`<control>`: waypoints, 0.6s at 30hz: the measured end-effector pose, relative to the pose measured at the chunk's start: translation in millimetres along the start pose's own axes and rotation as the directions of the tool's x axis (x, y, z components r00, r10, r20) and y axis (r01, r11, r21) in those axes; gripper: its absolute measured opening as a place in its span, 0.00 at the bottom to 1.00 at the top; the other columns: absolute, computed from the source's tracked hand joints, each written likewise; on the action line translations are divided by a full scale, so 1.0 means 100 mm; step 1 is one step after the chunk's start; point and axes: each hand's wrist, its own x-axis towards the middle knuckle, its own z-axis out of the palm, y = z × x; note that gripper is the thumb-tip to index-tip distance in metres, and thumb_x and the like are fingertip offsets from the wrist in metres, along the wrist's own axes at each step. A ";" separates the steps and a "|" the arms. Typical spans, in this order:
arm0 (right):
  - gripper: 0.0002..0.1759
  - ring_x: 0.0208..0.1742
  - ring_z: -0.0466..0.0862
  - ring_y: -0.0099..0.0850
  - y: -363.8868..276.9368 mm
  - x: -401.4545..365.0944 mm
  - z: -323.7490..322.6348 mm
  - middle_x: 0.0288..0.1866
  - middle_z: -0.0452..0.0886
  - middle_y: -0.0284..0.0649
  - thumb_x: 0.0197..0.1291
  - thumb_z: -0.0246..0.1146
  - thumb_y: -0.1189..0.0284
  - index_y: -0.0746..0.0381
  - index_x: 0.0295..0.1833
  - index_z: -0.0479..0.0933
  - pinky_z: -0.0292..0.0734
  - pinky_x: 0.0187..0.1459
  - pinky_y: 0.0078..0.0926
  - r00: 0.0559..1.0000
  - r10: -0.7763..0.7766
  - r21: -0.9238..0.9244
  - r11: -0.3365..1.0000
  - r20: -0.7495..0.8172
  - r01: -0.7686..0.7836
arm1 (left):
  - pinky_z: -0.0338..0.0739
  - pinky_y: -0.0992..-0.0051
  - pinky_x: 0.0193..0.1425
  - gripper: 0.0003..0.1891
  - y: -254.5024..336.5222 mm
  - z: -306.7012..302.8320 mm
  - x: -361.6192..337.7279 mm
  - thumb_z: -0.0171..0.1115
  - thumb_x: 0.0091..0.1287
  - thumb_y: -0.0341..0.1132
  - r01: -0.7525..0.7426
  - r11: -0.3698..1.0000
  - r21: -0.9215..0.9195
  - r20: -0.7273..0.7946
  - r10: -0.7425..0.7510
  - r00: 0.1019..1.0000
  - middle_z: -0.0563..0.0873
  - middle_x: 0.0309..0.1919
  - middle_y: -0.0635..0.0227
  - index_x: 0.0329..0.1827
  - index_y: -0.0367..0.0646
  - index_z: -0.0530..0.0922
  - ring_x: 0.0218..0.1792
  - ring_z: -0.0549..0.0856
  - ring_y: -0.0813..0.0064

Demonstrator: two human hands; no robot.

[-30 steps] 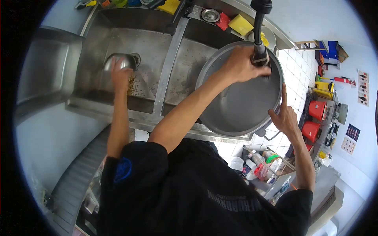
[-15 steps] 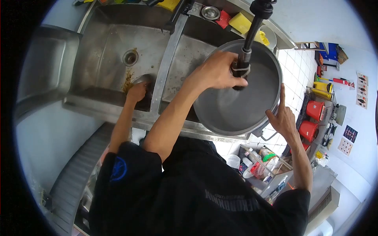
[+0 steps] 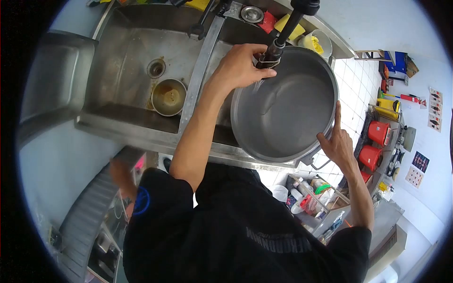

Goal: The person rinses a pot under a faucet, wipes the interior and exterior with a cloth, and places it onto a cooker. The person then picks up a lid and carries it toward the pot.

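My left hand [image 3: 243, 66] is wrapped round the black spray nozzle [image 3: 270, 59] of a hanging rinse hose. Thin water streams leave the nozzle over the left side of a big grey cooking pot [image 3: 302, 104]. A trickle of water shows on the inside of the pot. My right hand [image 3: 339, 144] grips the pot's right rim, index finger stretched along it and thumb near the edge. The pot rests tilted over the right sink basin [image 3: 222, 52], and its wire handle [image 3: 323, 163] hangs at the lower right.
A metal bowl [image 3: 169, 96] with brownish liquid stands in the left basin [image 3: 132, 56] beside the drain [image 3: 156, 69]. Another person's blurred hand [image 3: 121, 172] is at the left. Sponges [image 3: 290, 27] and a white tub [image 3: 321, 43] line the back ledge.
My left hand and the nozzle have moved left and up across the pot. The other person's hand has let go of the bowl, now upright, and withdrawn. My right hand has stayed put.
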 end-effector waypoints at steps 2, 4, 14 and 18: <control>0.63 0.24 0.87 0.48 -0.02 -0.01 0.00 0.28 0.85 0.57 0.52 0.64 0.67 0.65 0.81 0.25 0.84 0.28 0.41 1.000 -0.002 0.017 1.000 0.003 0.002 | 0.81 0.72 0.43 0.19 -0.05 0.03 0.01 0.80 0.53 0.42 -0.028 0.999 -0.021 0.001 0.028 1.000 0.90 0.32 0.66 0.42 0.40 0.85 0.34 0.88 0.75; 0.63 0.23 0.87 0.48 -0.03 0.00 -0.03 0.28 0.85 0.57 0.52 0.64 0.67 0.64 0.81 0.25 0.83 0.28 0.41 1.000 -0.003 0.028 1.000 -0.003 0.003 | 0.81 0.72 0.43 0.19 -0.04 0.04 0.02 0.80 0.53 0.41 -0.066 0.997 -0.045 -0.004 0.066 0.998 0.89 0.30 0.67 0.42 0.40 0.85 0.33 0.87 0.76; 0.62 0.22 0.86 0.49 -0.03 -0.05 -0.07 0.26 0.84 0.59 0.52 0.65 0.67 0.61 0.82 0.27 0.83 0.27 0.41 1.000 0.019 0.018 1.000 -0.017 -0.019 | 0.75 0.68 0.60 0.44 -1.10 0.62 -0.75 0.81 0.54 0.44 0.238 0.467 -0.852 0.057 -0.369 0.928 0.77 0.61 0.64 0.74 0.50 0.66 0.56 0.76 0.71; 0.61 0.22 0.86 0.49 -0.12 0.02 -0.21 0.23 0.83 0.57 0.53 0.65 0.68 0.60 0.82 0.29 0.83 0.27 0.41 0.997 0.073 0.013 0.997 -0.004 -0.073 | 0.73 0.62 0.66 0.44 -0.97 1.12 -1.34 0.81 0.53 0.51 0.207 0.884 -0.418 0.294 -0.083 0.952 0.76 0.66 0.57 0.70 0.43 0.70 0.65 0.76 0.62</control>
